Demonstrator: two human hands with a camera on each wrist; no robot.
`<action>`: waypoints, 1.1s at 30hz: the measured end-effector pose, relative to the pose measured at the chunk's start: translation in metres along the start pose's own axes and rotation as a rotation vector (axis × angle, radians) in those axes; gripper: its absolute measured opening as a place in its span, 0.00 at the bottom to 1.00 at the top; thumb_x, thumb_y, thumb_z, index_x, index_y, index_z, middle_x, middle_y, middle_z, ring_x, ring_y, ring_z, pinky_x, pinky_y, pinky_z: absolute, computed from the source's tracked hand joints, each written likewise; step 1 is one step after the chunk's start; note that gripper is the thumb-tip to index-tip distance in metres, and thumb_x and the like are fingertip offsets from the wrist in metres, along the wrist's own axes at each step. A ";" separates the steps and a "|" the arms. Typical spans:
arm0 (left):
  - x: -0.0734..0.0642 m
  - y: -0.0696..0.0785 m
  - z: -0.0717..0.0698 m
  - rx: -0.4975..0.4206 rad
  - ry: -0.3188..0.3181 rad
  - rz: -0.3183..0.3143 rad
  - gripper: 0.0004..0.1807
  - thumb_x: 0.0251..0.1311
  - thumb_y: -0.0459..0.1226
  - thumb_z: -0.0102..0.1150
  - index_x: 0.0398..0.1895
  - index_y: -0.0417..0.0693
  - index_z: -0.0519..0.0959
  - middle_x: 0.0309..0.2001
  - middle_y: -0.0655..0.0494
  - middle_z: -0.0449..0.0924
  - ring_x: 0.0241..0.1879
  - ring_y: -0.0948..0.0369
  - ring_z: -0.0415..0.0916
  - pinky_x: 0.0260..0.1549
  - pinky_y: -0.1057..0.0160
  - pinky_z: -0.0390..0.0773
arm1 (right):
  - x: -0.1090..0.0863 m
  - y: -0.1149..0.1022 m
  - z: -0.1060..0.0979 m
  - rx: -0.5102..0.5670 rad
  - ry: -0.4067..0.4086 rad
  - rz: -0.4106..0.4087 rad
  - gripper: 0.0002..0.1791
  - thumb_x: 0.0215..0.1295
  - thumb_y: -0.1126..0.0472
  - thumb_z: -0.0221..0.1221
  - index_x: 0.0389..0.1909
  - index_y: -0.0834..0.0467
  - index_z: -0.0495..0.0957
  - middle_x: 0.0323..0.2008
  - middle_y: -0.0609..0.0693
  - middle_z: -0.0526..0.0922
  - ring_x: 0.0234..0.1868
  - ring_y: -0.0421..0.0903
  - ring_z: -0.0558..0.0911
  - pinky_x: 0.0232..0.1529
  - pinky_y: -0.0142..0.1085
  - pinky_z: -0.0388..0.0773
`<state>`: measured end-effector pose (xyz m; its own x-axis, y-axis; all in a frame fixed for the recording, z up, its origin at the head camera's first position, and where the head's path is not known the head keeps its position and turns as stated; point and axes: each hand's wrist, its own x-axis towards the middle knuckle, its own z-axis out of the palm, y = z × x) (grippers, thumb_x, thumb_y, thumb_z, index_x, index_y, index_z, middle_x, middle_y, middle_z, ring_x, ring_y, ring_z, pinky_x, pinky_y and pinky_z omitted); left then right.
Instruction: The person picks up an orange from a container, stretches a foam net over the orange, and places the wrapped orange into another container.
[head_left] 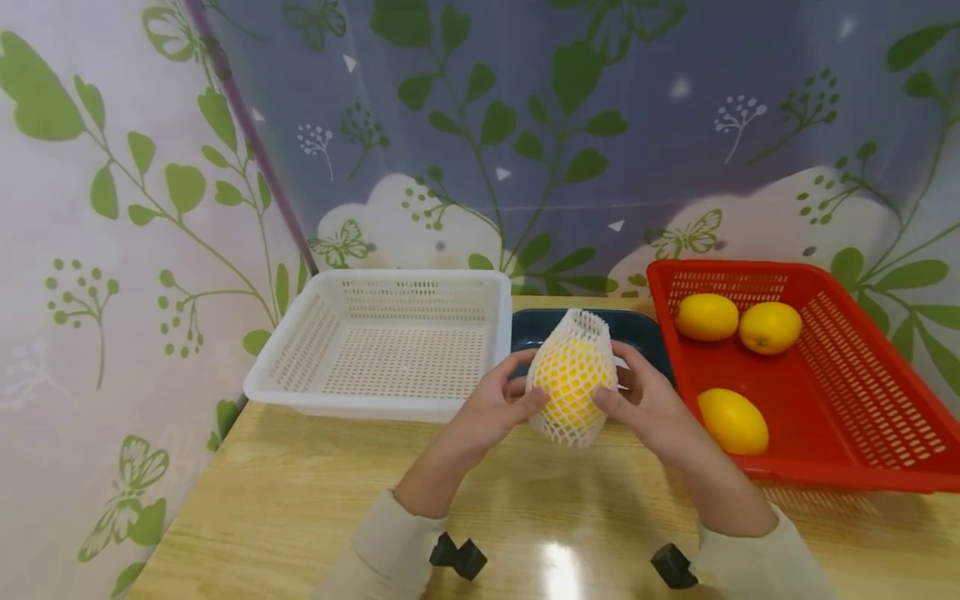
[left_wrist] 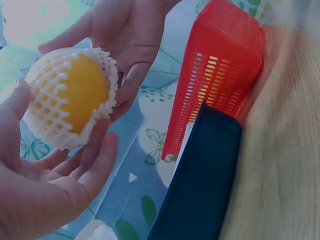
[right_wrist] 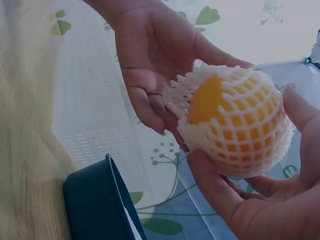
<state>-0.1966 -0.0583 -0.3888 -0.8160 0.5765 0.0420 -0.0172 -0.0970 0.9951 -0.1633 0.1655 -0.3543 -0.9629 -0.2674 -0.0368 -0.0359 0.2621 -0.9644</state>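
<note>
A yellow lemon [head_left: 572, 385] sits inside a white foam net sleeve [head_left: 587, 323], held up over the table in front of the dark teal tray. From one side my left hand [head_left: 491, 408] grips it, thumb in front and fingers behind. My right hand [head_left: 651, 407] grips the opposite side likewise. Both wrist views show a bare patch of the lemon [left_wrist: 87, 92] [right_wrist: 206, 100] where the netting leaves it uncovered. The netting's gathered end points up in the head view. Parts of the fingers behind the fruit are hidden.
To the left stands a white slotted basket [head_left: 378, 410]. Behind the hands is the teal tray [left_wrist: 200, 185], with something white partly showing at it. On the right a red basket [head_left: 847, 475] holds three bare lemons [head_left: 731, 422]. All stand on a wooden table [head_left: 300, 492] against patterned cloth.
</note>
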 end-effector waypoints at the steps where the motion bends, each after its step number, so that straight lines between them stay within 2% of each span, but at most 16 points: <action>1: 0.000 0.001 0.000 0.012 -0.006 0.001 0.58 0.44 0.67 0.64 0.73 0.46 0.54 0.58 0.37 0.74 0.51 0.56 0.78 0.54 0.55 0.77 | 0.000 0.000 0.000 0.004 0.004 0.013 0.42 0.69 0.47 0.57 0.75 0.54 0.46 0.69 0.64 0.62 0.62 0.62 0.69 0.58 0.48 0.75; 5: 0.001 0.002 0.002 0.034 -0.009 0.009 0.52 0.51 0.62 0.64 0.73 0.51 0.52 0.68 0.45 0.63 0.62 0.54 0.71 0.57 0.55 0.74 | 0.002 0.000 0.000 0.011 0.011 0.052 0.42 0.69 0.48 0.57 0.76 0.52 0.45 0.69 0.63 0.62 0.64 0.61 0.67 0.59 0.48 0.74; 9: 0.001 0.002 0.002 -0.008 -0.006 0.036 0.49 0.53 0.57 0.67 0.74 0.58 0.51 0.72 0.48 0.54 0.65 0.52 0.66 0.59 0.53 0.73 | 0.003 0.002 -0.001 0.030 -0.015 0.076 0.42 0.69 0.48 0.57 0.76 0.51 0.45 0.69 0.63 0.62 0.64 0.60 0.68 0.60 0.49 0.73; 12: 0.000 0.003 0.001 -0.030 -0.008 0.024 0.45 0.58 0.51 0.66 0.74 0.59 0.52 0.71 0.47 0.57 0.63 0.52 0.68 0.56 0.53 0.75 | 0.003 0.005 -0.001 0.060 -0.053 0.084 0.41 0.70 0.47 0.55 0.75 0.52 0.45 0.68 0.64 0.63 0.61 0.57 0.71 0.59 0.46 0.74; 15: -0.001 0.004 0.000 -0.063 0.003 -0.032 0.38 0.65 0.44 0.61 0.74 0.57 0.52 0.67 0.45 0.64 0.57 0.53 0.73 0.52 0.53 0.77 | 0.004 0.006 -0.002 0.131 -0.114 0.085 0.40 0.72 0.48 0.53 0.75 0.54 0.44 0.65 0.64 0.66 0.55 0.52 0.76 0.57 0.40 0.76; 20: 0.001 0.005 0.000 -0.212 0.032 -0.137 0.30 0.71 0.38 0.50 0.73 0.53 0.54 0.53 0.48 0.76 0.43 0.59 0.79 0.43 0.58 0.80 | 0.007 0.011 -0.007 0.391 -0.242 0.098 0.35 0.75 0.52 0.49 0.74 0.57 0.43 0.56 0.55 0.74 0.48 0.49 0.82 0.52 0.36 0.79; 24: 0.002 0.004 0.002 -0.297 0.011 -0.174 0.29 0.71 0.37 0.47 0.73 0.51 0.53 0.46 0.52 0.78 0.39 0.60 0.80 0.39 0.60 0.80 | 0.008 0.018 -0.007 0.537 -0.295 0.126 0.33 0.77 0.54 0.47 0.73 0.58 0.41 0.52 0.49 0.78 0.47 0.48 0.83 0.52 0.37 0.79; 29: 0.000 0.000 0.004 -0.261 0.008 -0.220 0.31 0.71 0.38 0.50 0.74 0.53 0.53 0.54 0.48 0.74 0.42 0.60 0.79 0.46 0.56 0.80 | 0.006 0.025 -0.003 0.535 -0.290 0.165 0.38 0.76 0.51 0.47 0.74 0.59 0.36 0.51 0.49 0.78 0.47 0.47 0.83 0.52 0.37 0.79; 33: 0.000 -0.003 0.004 -0.241 0.023 -0.238 0.32 0.71 0.40 0.51 0.74 0.54 0.52 0.59 0.44 0.70 0.43 0.59 0.78 0.49 0.52 0.79 | 0.008 0.028 0.000 0.484 -0.287 0.170 0.38 0.76 0.51 0.47 0.73 0.61 0.37 0.52 0.52 0.76 0.46 0.47 0.83 0.52 0.38 0.79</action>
<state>-0.1937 -0.0549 -0.3913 -0.7856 0.5878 -0.1934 -0.3424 -0.1525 0.9271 -0.1719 0.1705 -0.3815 -0.8309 -0.5171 -0.2055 0.3034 -0.1116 -0.9463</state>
